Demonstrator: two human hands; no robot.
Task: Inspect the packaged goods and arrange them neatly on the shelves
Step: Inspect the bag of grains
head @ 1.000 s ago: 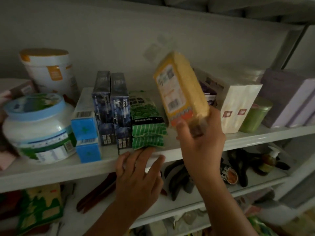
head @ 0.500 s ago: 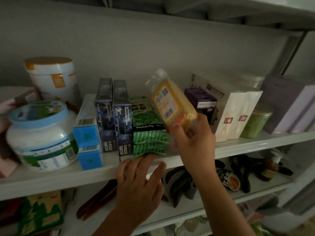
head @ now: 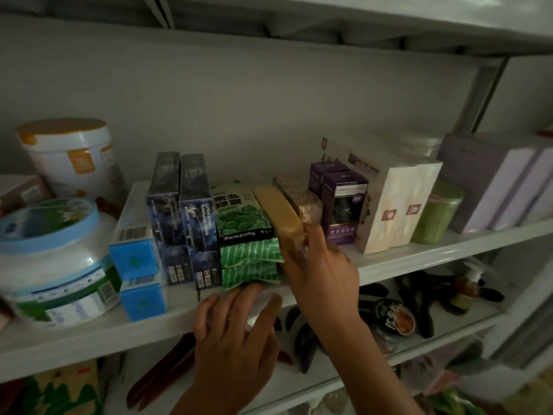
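Observation:
My right hand (head: 321, 265) grips the near end of a yellow vacuum-packed block (head: 279, 212), which stands on edge on the white shelf (head: 89, 333) between the green packets (head: 245, 232) and a speckled brown pack (head: 299, 194). My left hand (head: 236, 333) lies with straight fingers on the shelf's front edge, fingertips touching the bottom of the green packets. Two dark blue boxes (head: 182, 217) stand left of the green packets.
Left on the shelf are stacked blue boxes (head: 136, 259), a blue-lidded tub (head: 51, 259) and an orange-lidded tub (head: 71, 157). Right stand purple boxes (head: 342, 205), a cream carton (head: 398, 202), a green jar (head: 437, 211) and lilac boxes (head: 490, 181). Dark items fill the lower shelf.
My right hand brought the yellow block down from the air and slid it into the gap beside the green packets. My left hand stayed at the shelf edge.

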